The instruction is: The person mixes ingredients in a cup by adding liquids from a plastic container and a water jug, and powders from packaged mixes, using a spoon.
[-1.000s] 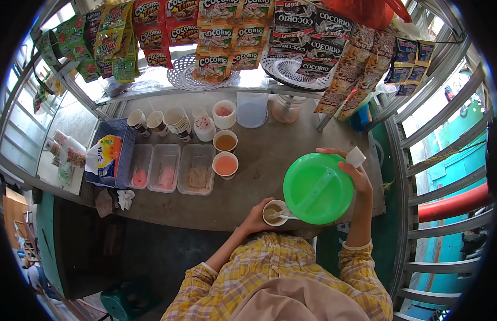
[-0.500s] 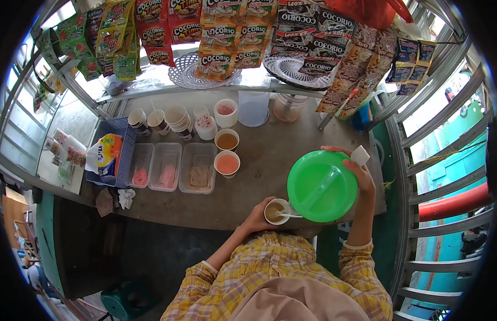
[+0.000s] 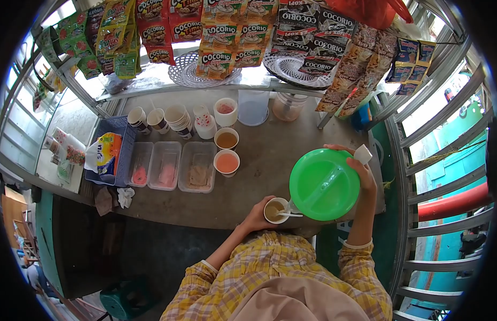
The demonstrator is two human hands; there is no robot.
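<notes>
My left hand point(image 3: 255, 218) is closed around a paper cup point(image 3: 275, 209) near the table's front edge. Pale brownish liquid and a white plastic spoon point(image 3: 289, 214) are in that cup. To its right, my right hand point(image 3: 361, 168) grips a pitcher with a round green lid point(image 3: 324, 184). The pitcher's spout side is close against the cup's rim; whether liquid flows cannot be made out. Most of the pitcher's body is hidden under its lid. Farther back stand a cup of pink drink point(image 3: 227, 162) and a cup of amber drink point(image 3: 226, 140).
Clear tubs point(image 3: 198, 167) with pink and brown powder stand left on the table point(image 3: 259, 182), beside a blue basket point(image 3: 127, 144). Stacked paper cups point(image 3: 178, 121) line the back, near a clear container point(image 3: 253, 109). Drink sachets point(image 3: 221, 37) hang overhead. Metal bars point(image 3: 446, 187) border the right side.
The green-lidded pitcher has shifted slightly right and away from me with my right hand. My left hand and its cup stay nearly in place.
</notes>
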